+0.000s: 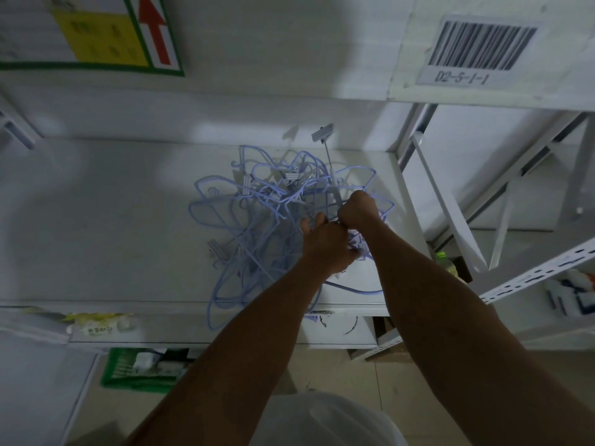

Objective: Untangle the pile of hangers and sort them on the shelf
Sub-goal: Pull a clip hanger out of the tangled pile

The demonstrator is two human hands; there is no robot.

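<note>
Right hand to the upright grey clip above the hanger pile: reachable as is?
Probably yes: the grey clip stands above the pile of hangers, just beyond the right hand, nothing over it. That hand's grip is on the pile, though, so it must let go first.

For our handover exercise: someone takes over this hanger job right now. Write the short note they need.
Left hand: fingers curled into the right side of the hanger pile, gripping wires.
Right hand: fist closed on the stem of a grey clip hanger that sticks up out of the pile.
Pile: on the white shelf, right of middle, one loop hanging over the front edge.
Done: no hangers sorted yet.
Left: free the clip hanger, then untangle and sort the rest.
</note>
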